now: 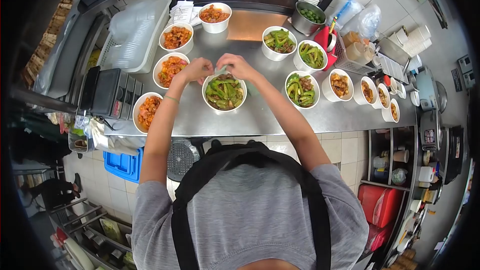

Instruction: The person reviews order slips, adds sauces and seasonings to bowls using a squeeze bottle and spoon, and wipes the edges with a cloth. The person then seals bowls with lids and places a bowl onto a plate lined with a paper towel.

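A white paper bowl [205,95] of green pepper slices and meat [224,91] stands on the steel counter in front of me. At its far rim, my right hand [237,66] pinches a small pale green-grey cloth [220,71], which may be a paper wipe. My left hand [196,70] is beside the bowl's far left rim, its fingers curled inward close to the cloth. What those left fingers hold, if anything, is hidden. Just left of that hand sits a bowl of orange-red saucy food [170,71].
More orange-red food bowls [215,15] line the counter's left side. Green pepper bowls [302,90] and smaller brown food bowls [340,85] stand to the right. A metal pot of green vegetables [308,18] is behind them. A white crate [162,25] holds plastic lids at left.
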A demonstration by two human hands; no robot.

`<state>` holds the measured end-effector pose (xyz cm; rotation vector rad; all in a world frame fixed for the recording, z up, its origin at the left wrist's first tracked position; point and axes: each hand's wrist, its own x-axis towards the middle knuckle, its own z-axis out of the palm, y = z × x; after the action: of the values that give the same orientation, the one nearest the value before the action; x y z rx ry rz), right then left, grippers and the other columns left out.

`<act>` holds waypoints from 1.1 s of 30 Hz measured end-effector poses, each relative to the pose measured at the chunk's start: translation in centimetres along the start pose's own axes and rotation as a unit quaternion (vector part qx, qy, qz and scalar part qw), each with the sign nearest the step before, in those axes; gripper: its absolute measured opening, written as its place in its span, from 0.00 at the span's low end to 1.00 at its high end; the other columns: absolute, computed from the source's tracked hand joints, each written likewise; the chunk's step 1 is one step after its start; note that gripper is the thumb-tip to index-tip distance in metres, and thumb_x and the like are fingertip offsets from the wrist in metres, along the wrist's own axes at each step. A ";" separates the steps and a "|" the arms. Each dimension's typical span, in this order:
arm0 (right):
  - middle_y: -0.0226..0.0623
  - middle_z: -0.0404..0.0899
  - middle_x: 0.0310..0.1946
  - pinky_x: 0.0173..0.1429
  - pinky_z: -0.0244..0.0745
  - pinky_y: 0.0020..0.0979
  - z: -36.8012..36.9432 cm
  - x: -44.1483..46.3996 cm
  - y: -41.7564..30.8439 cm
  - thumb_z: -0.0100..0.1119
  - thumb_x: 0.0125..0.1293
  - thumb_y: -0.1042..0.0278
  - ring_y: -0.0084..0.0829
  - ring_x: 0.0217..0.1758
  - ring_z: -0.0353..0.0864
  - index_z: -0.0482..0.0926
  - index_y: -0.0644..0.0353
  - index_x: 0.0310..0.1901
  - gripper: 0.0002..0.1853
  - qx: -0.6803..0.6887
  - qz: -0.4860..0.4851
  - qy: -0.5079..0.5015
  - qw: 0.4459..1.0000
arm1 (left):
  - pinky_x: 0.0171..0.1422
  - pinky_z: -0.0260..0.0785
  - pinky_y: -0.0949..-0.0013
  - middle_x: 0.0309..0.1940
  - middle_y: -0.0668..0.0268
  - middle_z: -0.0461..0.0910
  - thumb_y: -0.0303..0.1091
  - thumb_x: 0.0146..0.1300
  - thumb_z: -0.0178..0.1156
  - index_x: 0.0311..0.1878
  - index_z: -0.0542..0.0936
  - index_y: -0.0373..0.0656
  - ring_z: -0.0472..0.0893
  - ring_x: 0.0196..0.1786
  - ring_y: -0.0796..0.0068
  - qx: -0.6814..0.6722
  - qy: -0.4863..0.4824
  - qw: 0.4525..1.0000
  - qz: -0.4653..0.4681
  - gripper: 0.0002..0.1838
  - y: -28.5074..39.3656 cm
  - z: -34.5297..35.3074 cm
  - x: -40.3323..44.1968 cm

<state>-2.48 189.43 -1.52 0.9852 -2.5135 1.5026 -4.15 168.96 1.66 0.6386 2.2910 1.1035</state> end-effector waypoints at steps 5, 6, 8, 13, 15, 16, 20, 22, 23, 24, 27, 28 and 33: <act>0.39 0.73 0.33 0.45 0.70 0.36 -1.9 -0.8 -0.1 0.46 0.41 0.87 0.41 0.42 0.75 0.78 0.63 0.26 0.13 -0.107 -0.045 -0.063 0.991 | 0.22 0.75 0.73 0.23 0.63 0.78 0.29 0.56 0.57 0.32 0.75 0.33 0.79 0.21 0.74 0.012 0.027 0.999 0.019 0.07 -0.7 0.7 -0.7; 0.39 0.73 0.33 0.45 0.70 0.36 -3.0 -2.1 0.2 0.46 0.42 0.87 0.41 0.42 0.75 0.78 0.63 0.26 0.12 -0.106 -0.032 -0.062 0.992 | 0.22 0.76 0.73 0.23 0.63 0.77 0.30 0.57 0.56 0.32 0.74 0.34 0.79 0.21 0.74 -0.012 0.030 0.999 0.003 0.07 -0.9 0.8 -1.0; 0.39 0.73 0.33 0.44 0.70 0.35 -4.5 -4.5 -0.2 0.45 0.43 0.87 0.40 0.41 0.75 0.78 0.62 0.27 0.12 -0.104 -0.006 -0.062 0.993 | 0.22 0.76 0.73 0.24 0.63 0.77 0.32 0.58 0.55 0.34 0.72 0.35 0.79 0.21 0.73 -0.063 0.038 0.997 -0.026 0.08 -1.0 1.0 -2.1; 0.40 0.74 0.33 0.44 0.70 0.36 -2.5 -2.2 -0.2 0.46 0.44 0.88 0.42 0.40 0.75 0.79 0.61 0.28 0.14 -0.114 -0.052 -0.031 0.992 | 0.20 0.73 0.75 0.27 0.63 0.76 0.38 0.64 0.50 0.38 0.71 0.40 0.78 0.22 0.75 -0.021 0.005 1.000 -0.011 0.11 0.2 2.6 -1.3; 0.40 0.74 0.33 0.44 0.70 0.37 -2.6 -1.6 -0.3 0.46 0.44 0.89 0.43 0.40 0.75 0.80 0.61 0.29 0.15 -0.113 -0.065 -0.032 0.991 | 0.20 0.73 0.74 0.27 0.62 0.77 0.37 0.65 0.48 0.38 0.70 0.40 0.79 0.23 0.74 -0.070 0.017 0.997 -0.031 0.10 0.0 2.9 -1.3; 0.40 0.74 0.33 0.44 0.71 0.37 -3.3 -2.5 -0.2 0.46 0.44 0.89 0.43 0.40 0.76 0.80 0.60 0.30 0.15 -0.120 -0.050 -0.027 0.991 | 0.20 0.73 0.74 0.28 0.61 0.77 0.37 0.66 0.47 0.39 0.69 0.41 0.79 0.23 0.73 -0.073 0.035 0.996 -0.040 0.09 -0.5 3.2 -2.0; 0.40 0.74 0.34 0.44 0.71 0.36 -5.2 -4.7 -0.3 0.47 0.45 0.88 0.42 0.41 0.76 0.80 0.60 0.31 0.15 -0.152 -0.035 -0.021 0.987 | 0.20 0.74 0.72 0.27 0.57 0.77 0.35 0.65 0.45 0.40 0.67 0.40 0.80 0.21 0.68 -0.094 0.060 0.992 -0.065 0.08 -0.1 3.6 -4.7; 0.41 0.74 0.34 0.45 0.72 0.36 -4.2 -5.2 -0.9 0.47 0.46 0.87 0.41 0.41 0.76 0.80 0.60 0.32 0.15 -0.161 -0.042 -0.026 0.986 | 0.20 0.74 0.70 0.28 0.54 0.77 0.34 0.65 0.44 0.40 0.66 0.38 0.80 0.21 0.65 -0.079 0.056 0.994 -0.048 0.08 0.4 4.2 -4.8; 0.39 0.74 0.36 0.46 0.72 0.36 -3.8 -4.0 -1.0 0.48 0.47 0.86 0.40 0.43 0.76 0.80 0.59 0.35 0.15 -0.173 -0.050 -0.049 0.982 | 0.20 0.74 0.69 0.28 0.53 0.77 0.34 0.65 0.44 0.40 0.65 0.38 0.80 0.22 0.63 -0.053 0.061 0.996 -0.022 0.09 0.4 4.3 -3.7; 0.38 0.74 0.37 0.46 0.72 0.36 -3.7 -3.3 -1.4 0.49 0.48 0.85 0.40 0.43 0.76 0.80 0.59 0.36 0.15 -0.195 -0.050 -0.077 0.976 | 0.20 0.74 0.68 0.29 0.53 0.77 0.34 0.65 0.43 0.40 0.65 0.38 0.80 0.22 0.61 -0.025 0.070 0.997 0.007 0.09 0.3 4.2 -2.7; 0.37 0.74 0.40 0.47 0.73 0.36 -4.3 -2.2 -1.6 0.51 0.49 0.83 0.41 0.45 0.76 0.79 0.58 0.39 0.15 -0.238 -0.059 -0.143 0.959 | 0.20 0.74 0.67 0.30 0.51 0.76 0.35 0.65 0.42 0.37 0.63 0.38 0.80 0.23 0.59 -0.029 0.096 0.994 0.033 0.09 -1.5 5.1 -2.5; 0.36 0.74 0.39 0.47 0.73 0.36 -5.1 -2.7 -1.5 0.50 0.48 0.84 0.40 0.44 0.76 0.79 0.57 0.40 0.17 -0.240 -0.042 -0.157 0.957 | 0.20 0.74 0.67 0.30 0.51 0.76 0.35 0.65 0.42 0.37 0.63 0.38 0.80 0.23 0.59 -0.040 0.115 0.991 0.049 0.09 -1.8 5.4 -3.0; 0.36 0.74 0.38 0.45 0.73 0.34 -6.5 -4.8 -3.8 0.48 0.50 0.83 0.40 0.42 0.77 0.80 0.56 0.41 0.18 -0.266 -0.006 -0.190 0.945 | 0.37 0.68 0.57 0.31 0.50 0.74 0.38 0.66 0.43 0.39 0.64 0.39 0.77 0.36 0.48 0.034 0.130 0.991 0.006 0.11 -1.4 4.9 -5.2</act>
<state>1.65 195.81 3.13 1.2663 -2.9087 0.5895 2.57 167.86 -0.85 0.5637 2.5570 1.1792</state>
